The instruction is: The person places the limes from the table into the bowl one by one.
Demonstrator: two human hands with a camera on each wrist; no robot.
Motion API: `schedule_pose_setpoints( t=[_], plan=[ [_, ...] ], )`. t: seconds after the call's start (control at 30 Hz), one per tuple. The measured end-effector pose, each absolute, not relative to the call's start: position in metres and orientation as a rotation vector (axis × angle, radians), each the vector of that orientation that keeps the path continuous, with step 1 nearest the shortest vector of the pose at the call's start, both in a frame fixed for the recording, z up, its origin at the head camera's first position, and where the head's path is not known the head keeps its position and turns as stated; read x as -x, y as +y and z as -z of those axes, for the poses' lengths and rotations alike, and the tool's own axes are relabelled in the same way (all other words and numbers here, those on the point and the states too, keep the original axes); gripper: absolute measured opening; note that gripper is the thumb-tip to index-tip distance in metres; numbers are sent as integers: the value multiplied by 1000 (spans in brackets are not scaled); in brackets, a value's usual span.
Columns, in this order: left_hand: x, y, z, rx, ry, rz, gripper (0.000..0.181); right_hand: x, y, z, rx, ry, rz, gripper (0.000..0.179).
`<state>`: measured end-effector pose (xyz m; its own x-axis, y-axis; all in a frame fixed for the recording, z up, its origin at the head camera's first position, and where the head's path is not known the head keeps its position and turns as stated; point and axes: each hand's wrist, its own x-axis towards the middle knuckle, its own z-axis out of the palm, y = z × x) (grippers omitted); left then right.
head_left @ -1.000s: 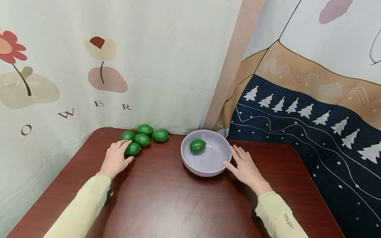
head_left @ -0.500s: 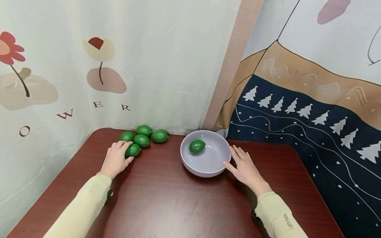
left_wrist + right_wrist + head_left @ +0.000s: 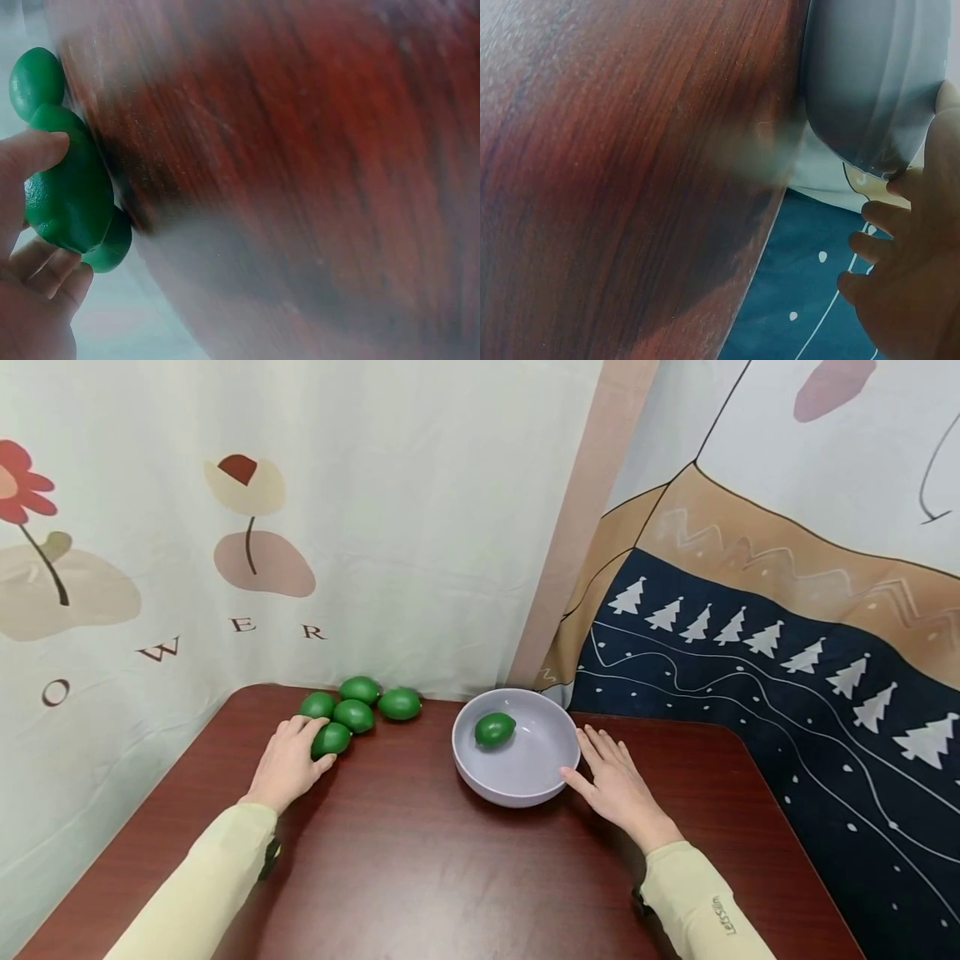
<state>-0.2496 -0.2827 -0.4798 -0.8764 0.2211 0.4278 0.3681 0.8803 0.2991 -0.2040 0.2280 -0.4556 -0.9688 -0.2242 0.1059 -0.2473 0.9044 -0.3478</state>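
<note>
My left hand (image 3: 287, 766) is at the near side of a group of green limes, its thumb and fingers on either side of the nearest lime (image 3: 332, 740). In the left wrist view, the thumb lies on one side of that lime (image 3: 73, 196) and the fingertips reach its other end. The lime touches or nearly touches its neighbours. A pale lilac bowl (image 3: 517, 792) stands to the right, with one lime (image 3: 495, 729) lying inside. My right hand (image 3: 618, 787) rests against the bowl's right side, fingers straight, thumb at the rim. The right wrist view shows the bowl's outer wall (image 3: 877, 82).
Several other limes, among them the rightmost lime (image 3: 400, 703), lie near the back edge of the dark red wooden table (image 3: 420, 860). Behind it hang a pale curtain (image 3: 420, 527) with flower prints and a navy cloth (image 3: 675, 685) with white trees.
The view has shifted slightly, so everything sits a little further left. Both hands, the limes and the bowl otherwise keep their places.
</note>
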Motion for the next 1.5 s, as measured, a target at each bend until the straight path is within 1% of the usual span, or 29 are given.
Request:
schedule_pose_setpoints(
  t=[0.77,1.13,1.5],
  plan=[
    [240,-265,463,441,-2639,589,55,204,228,456,-373,-3007,-582,81],
    [240,-251,457,476,-2626,610,55,204,228,456,-376,-3009,-578,81],
    [242,-237,454,460,-2653,663,58,205,228,456,-377,-3013,-580,81]
  ],
)
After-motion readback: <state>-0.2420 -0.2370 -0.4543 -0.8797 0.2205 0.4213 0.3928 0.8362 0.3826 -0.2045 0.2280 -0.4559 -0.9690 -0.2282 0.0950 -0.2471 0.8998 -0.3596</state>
